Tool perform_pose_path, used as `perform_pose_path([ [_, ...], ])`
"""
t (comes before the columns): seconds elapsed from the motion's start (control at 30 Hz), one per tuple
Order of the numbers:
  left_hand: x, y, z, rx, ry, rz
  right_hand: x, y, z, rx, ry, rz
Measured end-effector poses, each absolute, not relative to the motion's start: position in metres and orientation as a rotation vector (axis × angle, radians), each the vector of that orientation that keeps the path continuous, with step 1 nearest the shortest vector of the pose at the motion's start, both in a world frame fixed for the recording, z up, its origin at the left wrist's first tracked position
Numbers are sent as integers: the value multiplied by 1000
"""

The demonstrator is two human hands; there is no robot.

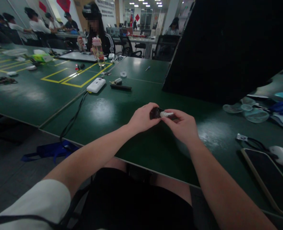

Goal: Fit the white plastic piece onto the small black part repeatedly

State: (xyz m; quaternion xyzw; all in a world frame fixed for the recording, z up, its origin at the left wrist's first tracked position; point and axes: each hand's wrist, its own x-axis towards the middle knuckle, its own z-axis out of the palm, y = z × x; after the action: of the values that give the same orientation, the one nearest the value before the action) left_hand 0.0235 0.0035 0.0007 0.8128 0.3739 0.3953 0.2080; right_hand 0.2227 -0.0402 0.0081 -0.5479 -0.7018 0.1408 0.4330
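My left hand (143,117) is closed around a small dark part (156,112), held just above the green table (112,127). From the right, my right hand (183,124) pinches a small white, ridged, tapered piece (166,114) between thumb and fingers. The white piece's left end meets the dark part; whether it sits inside or only touches it, I cannot tell. Fingers cover much of the dark part. Beyond my hands lie a long black strip (121,87), a small silvery cylinder (118,81) and a white ring-shaped roll (123,74).
A white power bank (96,85) with a black cable lies to the left. A phone (268,179) rests at the near right. A large black panel (218,54) rises at the right. Across the table sits a person (95,32) behind a clear bottle (98,52).
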Motion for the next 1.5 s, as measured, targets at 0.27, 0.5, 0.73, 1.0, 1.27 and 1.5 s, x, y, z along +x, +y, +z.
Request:
perform_pose_path([
  [0.27, 27, 5, -3, 2208, 960, 1172, 214, -45, 15, -1380, -1724, 184],
  [0.5, 26, 7, -6, 2188, 975, 1128, 222, -42, 15, -1351, -1802, 286],
  [0.73, 26, 7, -5, 2073, 929, 1131, 218, -46, 19, -1332, -1702, 189],
  [1.0, 25, 9, -8, 1945, 877, 1121, 224, -41, 15, -1337, -1755, 297],
  [1.27, 28, 9, -10, 1922, 849, 1125, 224, -42, 18, -1325, -1721, 230],
  [1.5, 28, 6, -6, 2032, 885, 1135, 226, -41, 15, -1495, -1711, -15],
])
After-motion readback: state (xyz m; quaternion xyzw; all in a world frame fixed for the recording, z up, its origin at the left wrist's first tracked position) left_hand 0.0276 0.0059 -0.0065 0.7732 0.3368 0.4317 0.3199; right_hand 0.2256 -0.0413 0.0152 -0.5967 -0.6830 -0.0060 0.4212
